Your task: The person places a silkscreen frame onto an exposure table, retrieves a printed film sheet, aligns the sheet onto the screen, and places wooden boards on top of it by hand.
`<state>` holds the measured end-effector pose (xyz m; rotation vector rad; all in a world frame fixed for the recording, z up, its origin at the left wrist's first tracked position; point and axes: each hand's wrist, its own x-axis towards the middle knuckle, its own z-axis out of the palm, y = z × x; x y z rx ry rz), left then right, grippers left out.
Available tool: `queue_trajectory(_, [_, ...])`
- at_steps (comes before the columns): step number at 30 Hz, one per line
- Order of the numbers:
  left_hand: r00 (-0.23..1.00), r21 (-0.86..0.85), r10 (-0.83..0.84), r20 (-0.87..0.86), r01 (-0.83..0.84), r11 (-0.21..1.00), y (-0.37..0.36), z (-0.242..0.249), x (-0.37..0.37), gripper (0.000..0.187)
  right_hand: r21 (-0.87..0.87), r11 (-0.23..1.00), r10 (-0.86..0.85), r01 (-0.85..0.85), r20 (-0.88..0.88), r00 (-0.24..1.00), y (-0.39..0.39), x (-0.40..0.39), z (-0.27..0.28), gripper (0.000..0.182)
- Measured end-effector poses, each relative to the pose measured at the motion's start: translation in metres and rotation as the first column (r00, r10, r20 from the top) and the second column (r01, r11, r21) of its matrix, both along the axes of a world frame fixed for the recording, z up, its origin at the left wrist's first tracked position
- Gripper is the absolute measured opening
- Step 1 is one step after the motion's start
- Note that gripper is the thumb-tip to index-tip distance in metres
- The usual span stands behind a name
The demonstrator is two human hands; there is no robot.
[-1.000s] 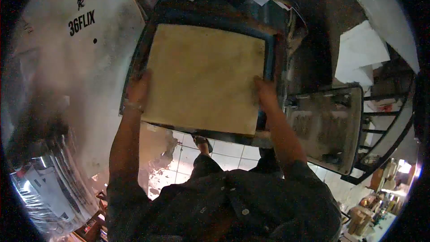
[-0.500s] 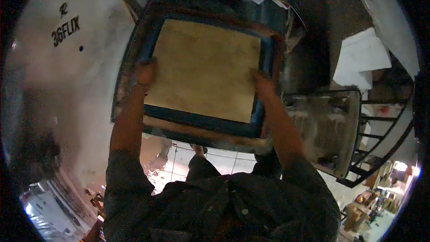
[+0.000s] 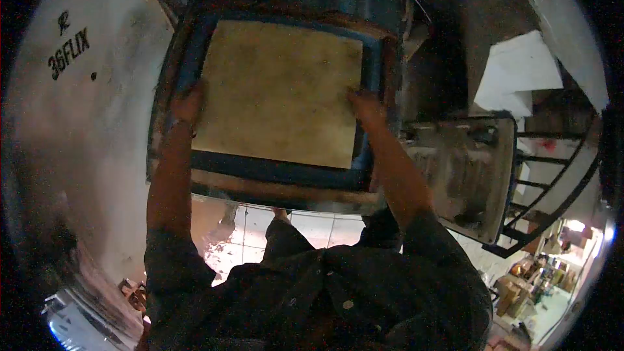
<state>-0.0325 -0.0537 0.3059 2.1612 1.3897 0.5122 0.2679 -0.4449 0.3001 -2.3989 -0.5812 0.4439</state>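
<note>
A tan square sheet is seen lying flat inside a blue-edged frame, at the middle of the view, and it is being pressed at both side edges. The left hand is laid on the sheet's left edge, fingers bent over it; whether they are clamped on it cannot be told. The right hand is set on the right edge, fingers together and flat on the sheet. The frame is carried on a worn wooden border at its near side. To the left, a large pale drum marked 36FLIX is seen. To the right, a grimy metal tray is found, with white paper sheets beyond it. Below, a tiled floor is glimpsed.
</note>
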Motion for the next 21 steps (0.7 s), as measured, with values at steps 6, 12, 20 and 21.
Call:
queue_trajectory(6, [0.998, -0.206, 0.05, 0.043, -0.041, 0.978, -0.007, 0.044, 0.009, 0.07, -0.085, 0.996, -0.006, -0.017, -0.259, 0.966, 0.014, -0.006, 0.059, 0.045])
queue_trajectory(12, [0.995, -0.294, 0.058, 0.087, -0.03, 0.955, 0.012, -0.014, 0.024, 0.052, 0.506, 0.843, 0.201, -0.18, 0.014, 0.98, -0.026, 0.017, 0.0, 0.044])
queue_trajectory(20, [0.868, 0.138, -0.31, -0.389, 0.387, 0.912, 0.001, 0.014, 0.02, 0.047, -0.173, 0.984, -0.065, 0.045, -0.113, 0.991, -0.006, 0.029, -0.024, 0.065])
queue_trajectory(21, [0.957, 0.139, -0.233, -0.172, 0.257, 0.956, -0.022, 0.056, 0.024, 0.047, -0.388, 0.922, -0.012, 0.001, -0.025, 1.0, -0.006, 0.035, -0.031, 0.068])
